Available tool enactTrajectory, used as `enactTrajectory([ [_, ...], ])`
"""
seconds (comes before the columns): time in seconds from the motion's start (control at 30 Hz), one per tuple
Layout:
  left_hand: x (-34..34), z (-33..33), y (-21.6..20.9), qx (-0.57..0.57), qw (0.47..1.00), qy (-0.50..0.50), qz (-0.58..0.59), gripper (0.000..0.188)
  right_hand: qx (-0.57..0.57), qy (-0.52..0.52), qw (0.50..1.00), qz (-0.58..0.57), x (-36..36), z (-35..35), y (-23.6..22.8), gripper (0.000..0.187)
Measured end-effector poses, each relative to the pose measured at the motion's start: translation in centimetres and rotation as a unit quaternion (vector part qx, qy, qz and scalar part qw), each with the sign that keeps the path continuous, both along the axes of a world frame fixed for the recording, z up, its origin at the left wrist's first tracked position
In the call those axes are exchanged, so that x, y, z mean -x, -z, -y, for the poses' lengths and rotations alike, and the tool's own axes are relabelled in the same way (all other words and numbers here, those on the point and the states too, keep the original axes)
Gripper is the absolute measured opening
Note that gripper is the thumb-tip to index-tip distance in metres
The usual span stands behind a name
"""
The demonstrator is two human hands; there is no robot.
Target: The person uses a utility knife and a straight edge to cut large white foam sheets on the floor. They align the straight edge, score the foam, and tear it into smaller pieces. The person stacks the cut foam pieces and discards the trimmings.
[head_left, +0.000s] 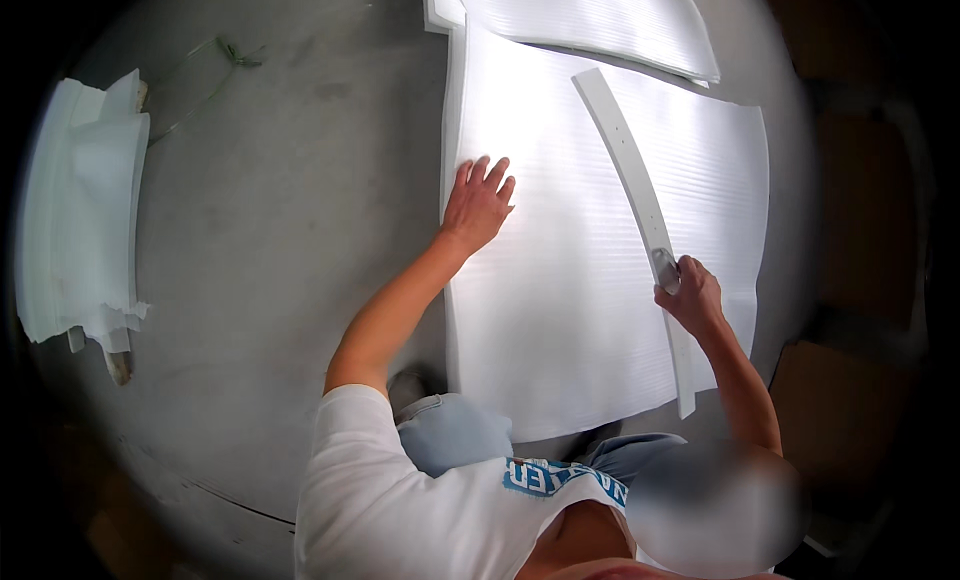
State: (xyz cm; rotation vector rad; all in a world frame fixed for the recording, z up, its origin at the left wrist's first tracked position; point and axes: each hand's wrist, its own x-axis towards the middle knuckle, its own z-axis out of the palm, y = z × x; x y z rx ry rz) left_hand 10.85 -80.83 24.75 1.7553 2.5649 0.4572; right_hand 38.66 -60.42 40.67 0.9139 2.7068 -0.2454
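Foam sheet (560, 310) lies flat beneath a spread left hand (478, 208) and a long strip

At the near edge, a person in a white T-shirt (400, 490) leans over the ribbed white sheet, a pale-blue trouser knee (455, 435) close to its lower left corner. The right hand (695, 290) is closed on a small grey fitting (664, 268) at the long pale strip (627, 165), which lies lengthwise over the right part of the sheet, its near end overhanging the edge. Whether the fitting is a handle or a separate tool cannot be told. The left hand, its fingers apart, holds nothing and rests palm down near the left edge.

The step in hand looks like setting or steadying the strip; the next move would seem to call for firm pressure from both hands, so that neither sheet nor strip slides.

Beyond, a second foam sheet (590, 15) meets the far edge. Well apart to the left, a bundle of white foam (85, 210) rests on the grey floor (280, 230), beside a thin knotted cord (235, 55).
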Motion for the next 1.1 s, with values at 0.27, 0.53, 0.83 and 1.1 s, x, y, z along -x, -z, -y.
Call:
enactTrajectory([
  [0.27, 5.9, -2.7, 6.5, 0.010, 0.989, -0.115, 0.096, 0.051, 0.107, 0.113, 0.988, 0.004, 17.1, 3.8, 7.3, 0.040],
  [0.53, 8.5, -3.6, 6.7, -0.214, 0.911, -0.298, 0.187, 0.076, 0.084, 0.196, 0.976, -0.040, 18.6, 5.5, 18.0, 0.057],
  [0.83, 14.1, -7.2, 7.3, 0.029, 0.863, -0.385, 0.325, 0.065, 0.058, 0.180, 0.982, -0.010, 19.4, 8.7, 16.2, 0.060],
  [1.1, 11.8, -7.4, 7.3, 0.018, 0.899, -0.377, 0.222, 0.037, 0.060, 0.214, 0.959, -0.174, 14.2, 11.4, 18.9, 0.041],
])
